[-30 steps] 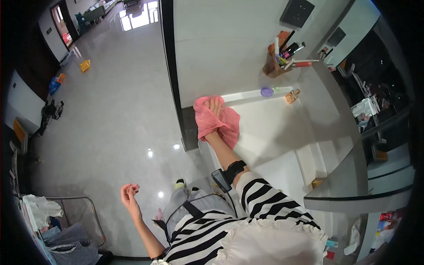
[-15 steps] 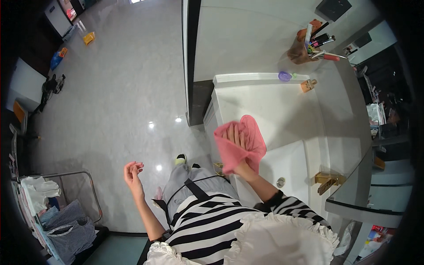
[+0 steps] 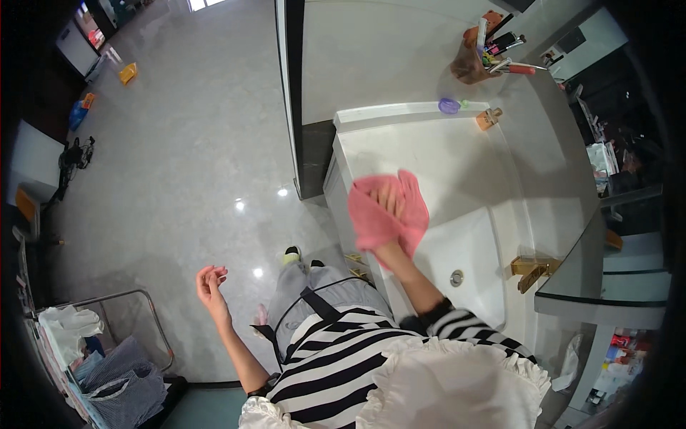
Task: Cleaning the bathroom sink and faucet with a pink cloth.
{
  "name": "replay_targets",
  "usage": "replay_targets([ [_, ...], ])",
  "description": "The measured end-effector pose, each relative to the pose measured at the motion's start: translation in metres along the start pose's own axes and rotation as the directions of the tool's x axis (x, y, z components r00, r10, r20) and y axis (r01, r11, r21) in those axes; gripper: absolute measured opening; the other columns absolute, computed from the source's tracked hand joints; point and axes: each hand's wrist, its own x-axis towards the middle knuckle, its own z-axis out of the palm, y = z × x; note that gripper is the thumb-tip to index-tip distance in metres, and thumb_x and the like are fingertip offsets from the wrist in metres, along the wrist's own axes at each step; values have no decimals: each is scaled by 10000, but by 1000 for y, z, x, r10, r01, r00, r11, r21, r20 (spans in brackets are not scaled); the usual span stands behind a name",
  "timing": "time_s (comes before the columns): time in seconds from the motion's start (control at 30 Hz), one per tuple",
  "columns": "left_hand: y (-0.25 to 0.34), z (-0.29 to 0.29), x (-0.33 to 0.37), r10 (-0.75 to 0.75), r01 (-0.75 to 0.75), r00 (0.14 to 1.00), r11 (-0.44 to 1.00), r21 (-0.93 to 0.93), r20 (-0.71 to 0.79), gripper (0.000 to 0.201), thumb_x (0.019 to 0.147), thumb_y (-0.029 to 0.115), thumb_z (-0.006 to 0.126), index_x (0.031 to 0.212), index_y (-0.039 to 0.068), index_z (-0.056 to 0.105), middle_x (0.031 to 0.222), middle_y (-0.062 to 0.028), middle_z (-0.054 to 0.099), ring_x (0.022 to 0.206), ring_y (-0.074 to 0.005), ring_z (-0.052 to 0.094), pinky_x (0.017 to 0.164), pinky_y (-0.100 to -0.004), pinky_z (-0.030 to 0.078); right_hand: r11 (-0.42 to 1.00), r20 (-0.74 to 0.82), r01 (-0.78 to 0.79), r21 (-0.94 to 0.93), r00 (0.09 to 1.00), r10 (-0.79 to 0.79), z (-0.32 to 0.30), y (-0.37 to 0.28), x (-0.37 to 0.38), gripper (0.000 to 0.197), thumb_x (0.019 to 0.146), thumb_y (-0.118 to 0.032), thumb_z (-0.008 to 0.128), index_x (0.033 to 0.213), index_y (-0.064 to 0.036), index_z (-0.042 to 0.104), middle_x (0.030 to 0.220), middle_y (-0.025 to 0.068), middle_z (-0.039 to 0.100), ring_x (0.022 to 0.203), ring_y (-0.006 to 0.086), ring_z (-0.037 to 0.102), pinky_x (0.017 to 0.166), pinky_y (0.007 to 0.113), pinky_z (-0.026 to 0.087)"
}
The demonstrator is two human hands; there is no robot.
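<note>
A pink cloth (image 3: 371,218) lies over the near left part of the white washbasin counter (image 3: 436,154), partly folded and touching the basin's edge. My right hand (image 3: 388,200) rests on it, fingers pressed into the fabric, with a fold of cloth wrapped around the wrist side. To the left, over the floor, my left hand (image 3: 212,280) hangs in the air with loosely curled fingers and nothing in it. The white sink (image 3: 468,247) with its round drain (image 3: 456,277) is just right of the cloth.
A gold faucet (image 3: 532,270) stands at the sink's right. On the counter's far ledge are a purple item (image 3: 449,106) and a small orange bottle (image 3: 488,119). A brown bear-shaped holder (image 3: 471,66) carries brushes. At lower left stands a rack (image 3: 153,307) with clothes.
My right hand and the cloth have shifted slightly farther along the counter, and the cloth's folds have changed shape. The whole view has moved a little. My left hand stays empty.
</note>
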Motion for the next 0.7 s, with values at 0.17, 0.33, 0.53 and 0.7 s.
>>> replay_targets([
  [0.17,-2,-1,-6,-27,26,999,1000,-11,-46,142,858,114,431,957,36,497,853,-91,589,770,-144,560,684,-246,427,995,-113,-94,-39,990,89,-3,52,-15,805,660,-305,557,1307,-6,181,1371,201,142,1277,364,82,1015,502,50],
  [0.33,-2,-6,-7,-6,6,1000,1000,15,-28,147,859,118,433,963,35,495,852,-93,590,771,-149,560,682,-248,427,940,-276,-337,42,901,335,-15,138,119,783,675,-302,541,1306,-6,184,1372,195,145,1277,361,85,1016,501,51],
  [0.53,0,-5,-14,-4,4,997,1000,6,-77,147,857,124,441,958,31,494,849,-91,584,768,-153,558,683,-255,427,923,-309,-376,79,871,381,-4,131,172,758,693,-300,522,1306,-6,187,1373,189,149,1278,358,89,1016,500,53],
  [0.7,2,4,-7,-3,2,1000,1000,17,8,140,859,125,441,946,30,497,839,-81,581,760,-146,554,683,-255,423,991,-303,-115,-68,949,90,16,45,145,736,708,-297,506,1305,-6,189,1374,184,152,1278,355,92,1017,498,54],
])
